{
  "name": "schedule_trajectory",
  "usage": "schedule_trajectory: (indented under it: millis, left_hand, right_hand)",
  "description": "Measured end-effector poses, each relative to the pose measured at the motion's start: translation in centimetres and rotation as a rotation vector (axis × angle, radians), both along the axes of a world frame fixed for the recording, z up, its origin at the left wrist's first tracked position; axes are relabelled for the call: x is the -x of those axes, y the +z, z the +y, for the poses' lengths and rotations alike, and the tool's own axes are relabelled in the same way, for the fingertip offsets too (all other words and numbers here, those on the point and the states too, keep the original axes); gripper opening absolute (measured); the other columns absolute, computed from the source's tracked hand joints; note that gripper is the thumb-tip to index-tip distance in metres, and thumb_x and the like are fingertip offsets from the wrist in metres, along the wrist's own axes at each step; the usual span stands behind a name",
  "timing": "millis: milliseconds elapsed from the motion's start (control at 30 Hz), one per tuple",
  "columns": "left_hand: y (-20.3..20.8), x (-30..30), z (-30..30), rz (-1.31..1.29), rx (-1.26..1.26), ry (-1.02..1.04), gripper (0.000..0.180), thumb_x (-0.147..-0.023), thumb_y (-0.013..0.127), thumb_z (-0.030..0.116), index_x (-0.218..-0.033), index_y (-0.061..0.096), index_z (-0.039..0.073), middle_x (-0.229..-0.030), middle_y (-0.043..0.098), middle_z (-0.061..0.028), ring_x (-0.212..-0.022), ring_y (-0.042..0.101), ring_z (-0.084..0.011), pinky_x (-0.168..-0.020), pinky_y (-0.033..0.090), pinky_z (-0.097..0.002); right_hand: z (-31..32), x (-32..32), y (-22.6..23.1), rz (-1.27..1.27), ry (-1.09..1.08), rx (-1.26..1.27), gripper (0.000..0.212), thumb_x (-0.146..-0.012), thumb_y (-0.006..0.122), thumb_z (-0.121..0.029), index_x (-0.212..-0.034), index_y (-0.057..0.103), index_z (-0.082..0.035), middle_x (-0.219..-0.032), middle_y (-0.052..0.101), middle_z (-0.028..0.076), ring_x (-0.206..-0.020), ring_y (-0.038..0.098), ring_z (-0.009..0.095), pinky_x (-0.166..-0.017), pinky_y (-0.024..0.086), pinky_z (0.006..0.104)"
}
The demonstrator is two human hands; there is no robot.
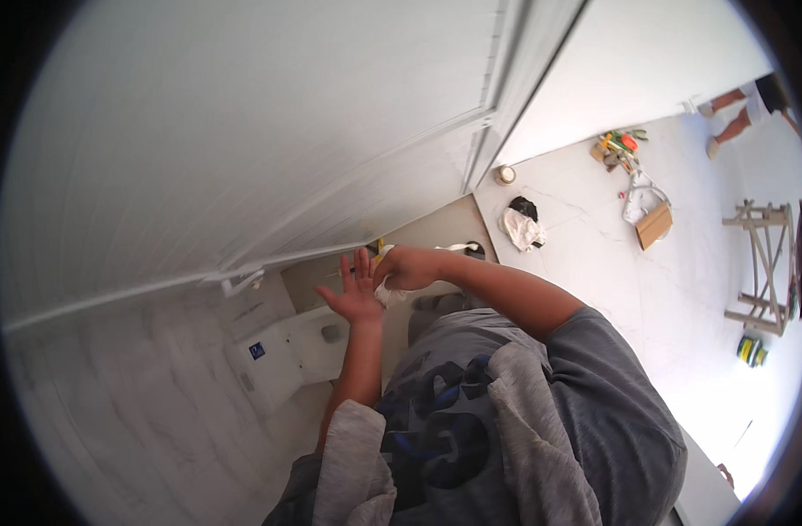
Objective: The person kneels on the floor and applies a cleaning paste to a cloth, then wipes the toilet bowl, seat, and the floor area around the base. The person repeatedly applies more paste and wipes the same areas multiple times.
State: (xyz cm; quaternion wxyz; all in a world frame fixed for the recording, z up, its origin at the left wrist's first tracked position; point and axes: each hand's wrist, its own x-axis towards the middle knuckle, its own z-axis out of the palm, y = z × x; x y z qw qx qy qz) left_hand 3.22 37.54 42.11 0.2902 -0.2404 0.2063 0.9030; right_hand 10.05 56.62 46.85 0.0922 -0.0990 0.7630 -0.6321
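My left hand is raised in the middle of the view, with its fingers spread and nothing in its palm. Close beside it on the right, my right hand is bent down with its fingers closed. A crumpled white wad, cloth or paper, shows below those fingers, next to the left palm. Its far end is hidden by the hand. Both hands are held in front of my grey shirt, above the floor.
A white panelled door with a handle stands at the left. Below is a white fixture with a blue label. Right: a can, a white bag, tools, cardboard, a wooden trestle, another person's legs.
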Motion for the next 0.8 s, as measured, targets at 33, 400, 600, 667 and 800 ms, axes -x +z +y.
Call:
schedule_trajectory:
  millis: [33, 400, 600, 667, 800]
  left_hand:
    - [-1.8, -0.4, 1.8, 0.01, 0.134, -0.098, 0.11, -0.087, 0.047, 0.083, -0.161, 0.016, 0.007, -0.167, 0.014, -0.023, -0.154, 0.016, -0.039, -0.126, 0.016, -0.0511]
    - [-5.8, 6.0, 0.6, 1.019, 1.447, -1.478, 0.073, -0.094, 0.063, 0.055, -0.14, 0.052, -0.001, -0.143, 0.05, -0.0248, -0.134, 0.047, -0.0345, -0.113, 0.036, -0.0421]
    - [-10.8, 10.2, -1.6, 0.686, 1.327, -2.15, 0.061, -0.093, 0.066, 0.048, -0.129, 0.064, -0.001, -0.124, 0.068, -0.0222, -0.111, 0.066, -0.0336, -0.094, 0.051, -0.0447]
    - [-12.6, 9.1, 1.9, 0.711, 1.376, -2.068, 0.061, -0.094, 0.065, 0.048, -0.128, 0.064, -0.001, -0.124, 0.068, -0.0219, -0.111, 0.066, -0.0335, -0.094, 0.051, -0.0446]
    - [-12.3, 3.9, 13.7, 0.827, 1.319, -1.989, 0.059, -0.094, 0.064, 0.048, -0.127, 0.065, -0.002, -0.123, 0.068, -0.0213, -0.11, 0.066, -0.0334, -0.093, 0.051, -0.0445]
  right_hand:
    - [1.7, -1.0, -0.4, -0.056, -0.009, -0.002, 0.031, -0.079, 0.063, -0.005, -0.106, 0.076, -0.006, -0.091, 0.073, 0.017, -0.086, 0.069, 0.029, -0.08, 0.053, 0.0397]
    - [23.5, -25.1, -11.0, -0.427, -0.623, -0.2, 0.035, -0.073, 0.063, -0.005, -0.104, 0.079, -0.011, -0.102, 0.076, 0.014, -0.094, 0.071, 0.029, -0.089, 0.055, 0.0387]
    - [25.2, -43.5, -14.5, -0.509, -1.936, 0.516, 0.04, -0.082, 0.075, -0.005, -0.121, 0.067, 0.002, -0.1, 0.072, 0.011, -0.092, 0.069, 0.021, -0.082, 0.057, 0.0341]
    - [24.5, -47.7, -13.9, -0.376, -2.206, 0.687, 0.041, -0.082, 0.073, -0.001, -0.122, 0.063, 0.007, -0.101, 0.072, 0.013, -0.093, 0.069, 0.022, -0.082, 0.056, 0.0338]
    - [23.5, -53.9, -11.7, 0.056, -2.586, 1.056, 0.042, -0.081, 0.071, 0.002, -0.12, 0.062, 0.012, -0.109, 0.069, 0.017, -0.091, 0.068, 0.025, -0.08, 0.055, 0.034]
